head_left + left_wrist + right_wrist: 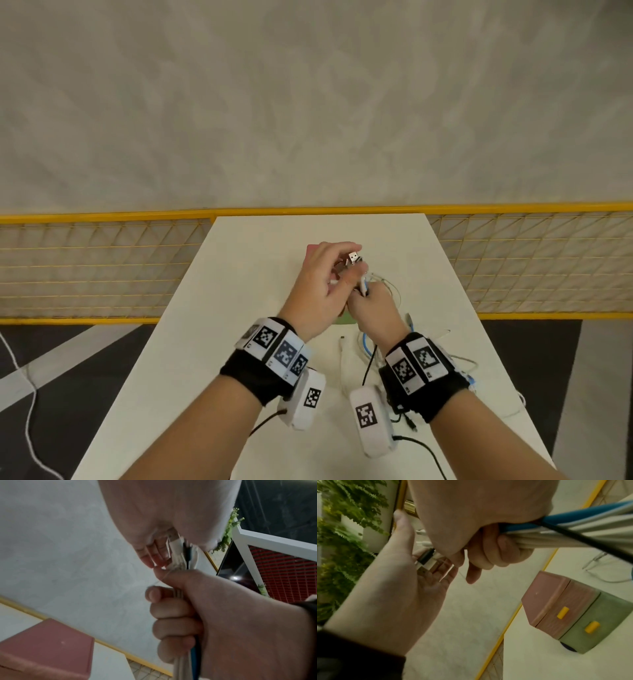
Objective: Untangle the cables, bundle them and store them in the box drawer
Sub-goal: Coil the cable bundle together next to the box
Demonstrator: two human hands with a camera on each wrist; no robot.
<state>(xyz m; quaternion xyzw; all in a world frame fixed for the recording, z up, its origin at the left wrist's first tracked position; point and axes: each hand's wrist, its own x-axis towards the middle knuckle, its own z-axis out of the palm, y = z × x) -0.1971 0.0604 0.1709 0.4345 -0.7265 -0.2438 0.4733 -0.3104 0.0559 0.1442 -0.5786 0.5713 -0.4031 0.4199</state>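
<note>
My right hand (371,308) makes a fist round a bundle of white, blue and black cables (573,534), held above the white table (239,308). The bundle's plug ends (178,555) stick up out of that fist. My left hand (329,274) cups those ends, its fingers (152,553) curled against them, and a metal USB plug (354,257) pokes out on top. A thin strand (163,577) crosses the right thumb. The box (556,599) stands below the hands with a pink drawer over a green drawer (599,622), both closed and with yellow handles.
The cables' slack (366,342) trails over the table near my right wrist, beside a loose white cable (345,356). A yellow mesh fence (102,267) runs behind the table. A white cord (30,394) lies on the dark floor at the left.
</note>
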